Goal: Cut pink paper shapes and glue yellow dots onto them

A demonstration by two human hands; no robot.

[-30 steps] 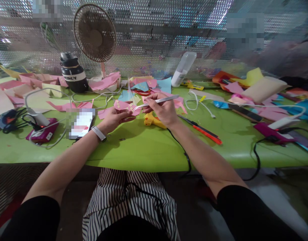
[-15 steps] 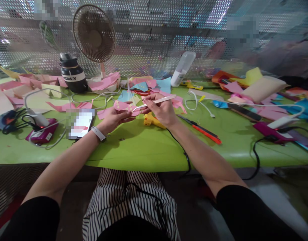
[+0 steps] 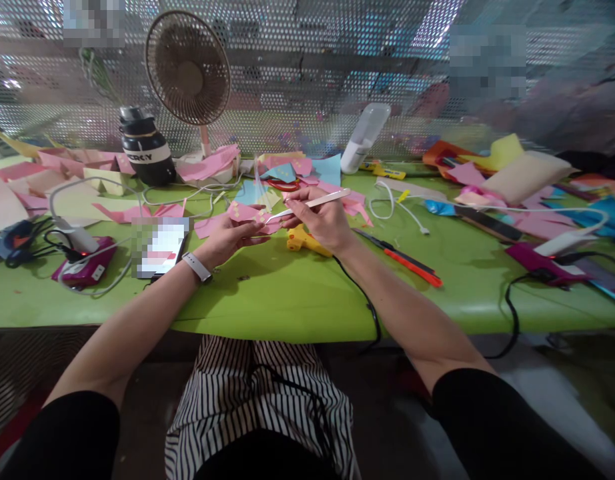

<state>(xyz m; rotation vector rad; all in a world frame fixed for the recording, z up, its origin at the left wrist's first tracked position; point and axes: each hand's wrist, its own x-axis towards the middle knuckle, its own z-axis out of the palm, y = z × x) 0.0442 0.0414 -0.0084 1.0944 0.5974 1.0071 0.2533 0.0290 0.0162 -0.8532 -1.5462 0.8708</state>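
Note:
Over the green table, my left hand [image 3: 229, 238] holds a piece of pink paper [image 3: 243, 212] with small yellowish marks on it. Pinched in my right hand [image 3: 323, 219] is a pair of white tweezers [image 3: 327, 198], its bent tip pointing left at the paper's right part. Whether the tip grips anything is too small to tell. Just below my right hand lies a yellow glue gun [image 3: 307, 241], partly covered by the hand, its black cord running toward the table's front edge. A phone [image 3: 162, 248] with a lit screen lies left of my left wrist.
Scissors [image 3: 372, 240] and an orange-handled cutter [image 3: 412, 268] lie right of my right forearm. Purple power strips [image 3: 95, 267] with cables sit at both sides. A black bottle [image 3: 148, 150], a fan [image 3: 188, 70] and paper scraps [image 3: 332, 170] line the back, before a perforated metal screen [image 3: 297, 73].
Almost nothing differs. The tweezers and my right hand have shifted very slightly, while my left hand keeps its place with the pink paper.

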